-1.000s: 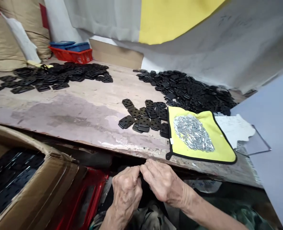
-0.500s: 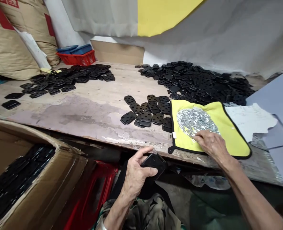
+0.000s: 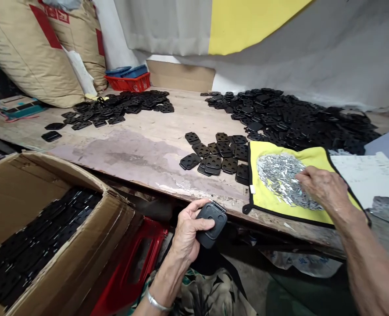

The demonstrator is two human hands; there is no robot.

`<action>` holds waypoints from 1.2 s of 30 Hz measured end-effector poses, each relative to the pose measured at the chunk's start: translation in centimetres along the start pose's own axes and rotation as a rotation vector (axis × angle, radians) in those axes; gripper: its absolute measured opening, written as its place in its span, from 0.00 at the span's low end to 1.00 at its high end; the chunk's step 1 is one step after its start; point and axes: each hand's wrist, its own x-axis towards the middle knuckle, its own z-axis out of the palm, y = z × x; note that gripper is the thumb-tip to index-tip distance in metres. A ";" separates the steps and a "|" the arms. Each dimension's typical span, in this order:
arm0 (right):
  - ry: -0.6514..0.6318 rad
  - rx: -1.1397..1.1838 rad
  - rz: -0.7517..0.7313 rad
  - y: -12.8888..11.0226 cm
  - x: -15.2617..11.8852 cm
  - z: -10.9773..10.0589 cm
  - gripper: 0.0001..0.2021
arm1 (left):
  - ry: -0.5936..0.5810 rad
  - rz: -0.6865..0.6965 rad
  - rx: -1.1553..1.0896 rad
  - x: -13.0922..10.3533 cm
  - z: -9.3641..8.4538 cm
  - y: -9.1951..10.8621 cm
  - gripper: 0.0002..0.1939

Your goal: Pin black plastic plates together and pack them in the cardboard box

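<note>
My left hand (image 3: pixel 189 230) is closed around a black plastic plate (image 3: pixel 213 224) with round recesses and a hinge-like top edge, held above my lap in front of the table edge. On a yellow cloth (image 3: pixel 271 197) with black trim lies a heap of small silver metal pins (image 3: pixel 283 175). My right hand (image 3: pixel 322 186) is at the right side of this heap, fingertips pinched together; whatever lies between them is too small to make out. Several loose black plates (image 3: pixel 213 163) lie just left of the cloth.
A large pile of black plates (image 3: pixel 289 116) is at the back right, a smaller one (image 3: pixel 128 103) at the back left. A cardboard box (image 3: pixel 112 202) holding black plates stands at left, beside a red plastic stool (image 3: pixel 138 254). A red basket (image 3: pixel 131 82) and paper sacks (image 3: pixel 33 52) stand behind.
My right hand has moved from the heap's near edge to its right side, and the pins are spread further toward me. The plate in my left hand has tilted to show its face. The view has shifted left.
</note>
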 end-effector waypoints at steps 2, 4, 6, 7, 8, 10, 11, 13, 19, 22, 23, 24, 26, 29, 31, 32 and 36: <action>-0.002 0.003 0.017 -0.7 0.0 0.0 0.08 | -0.010 0.007 -0.008 0.1 0.1 0.3 0.29; -0.020 0.016 0.042 -1.5 -0.3 0.0 0.06 | -0.026 0.021 0.011 0.1 0.2 0.6 0.32; -0.033 0.123 0.074 -2.7 -1.0 0.1 0.06 | -0.032 0.040 0.031 0.1 0.3 0.9 0.35; -0.051 0.244 0.084 -3.6 -1.7 0.1 0.07 | -0.029 0.048 0.033 0.1 0.3 1.0 0.36; -0.077 0.398 0.088 -4.6 -2.5 0.1 0.08 | -0.025 0.052 0.030 0.2 0.4 1.0 0.35; -0.147 0.721 0.074 -6.9 -4.4 0.4 0.11 | -0.018 0.051 0.007 0.2 0.4 1.0 0.35; -0.186 0.844 0.058 -8.1 -5.4 0.6 0.12 | -0.016 0.048 -0.009 0.2 0.3 1.0 0.34; -0.246 0.976 0.024 -10.3 -7.2 1.2 0.11 | -0.013 0.047 -0.043 0.2 0.2 1.0 0.34; -0.231 1.068 -0.088 -15.3 -9.6 2.6 0.09 | -0.010 0.051 -0.127 -0.2 -1.0 1.4 0.33; -0.141 0.985 -0.193 -17.4 -10.1 2.8 0.09 | -0.009 0.055 -0.166 -0.3 -1.9 1.6 0.32; -0.107 0.978 -0.212 -18.1 -10.2 3.0 0.09 | -0.011 0.051 -0.182 -0.3 -2.1 1.7 0.31; -0.084 0.982 -0.222 -18.7 -10.3 3.1 0.09 | -0.015 0.045 -0.197 -0.2 -2.4 1.8 0.31; -0.081 0.998 -0.226 -19.7 -10.5 3.5 0.08 | -0.026 0.038 -0.230 -0.2 -2.9 1.8 0.29; -0.156 0.985 -0.226 -20.9 -10.7 4.2 0.08 | -0.037 0.042 -0.271 -0.1 -3.5 1.9 0.28; -0.205 0.972 -0.213 -21.5 -10.8 4.6 0.10 | -0.033 0.055 -0.287 0.0 -3.8 1.8 0.28; -0.219 0.977 -0.204 -21.7 -10.9 4.7 0.11 | -0.029 0.066 -0.292 0.0 -4.0 1.8 0.28; -0.227 1.020 -0.155 -22.5 -11.4 5.2 0.13 | -0.017 0.133 -0.282 0.1 -4.4 2.0 0.29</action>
